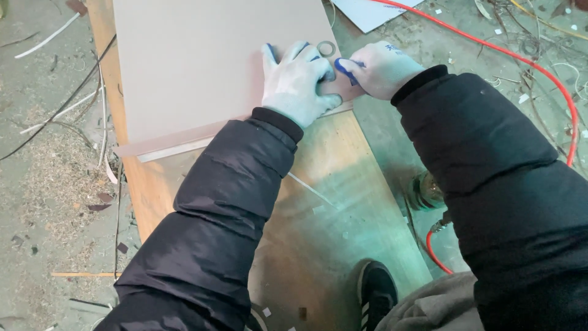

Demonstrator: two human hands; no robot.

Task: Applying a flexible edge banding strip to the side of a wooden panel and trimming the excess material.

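A plywood worktop (343, 202) lies low over the dusty concrete floor (43, 202). A pale pink-beige panel (202, 67) covers its far half, reaching the far right edge. A white strip (309, 189) lies on the bare near half. Sawdust and a red hose (539, 67) lie on the floor.

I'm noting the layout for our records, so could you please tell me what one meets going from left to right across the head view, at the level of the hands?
Sawdust-strewn floor → pale board → left hand → right hand → red hose.
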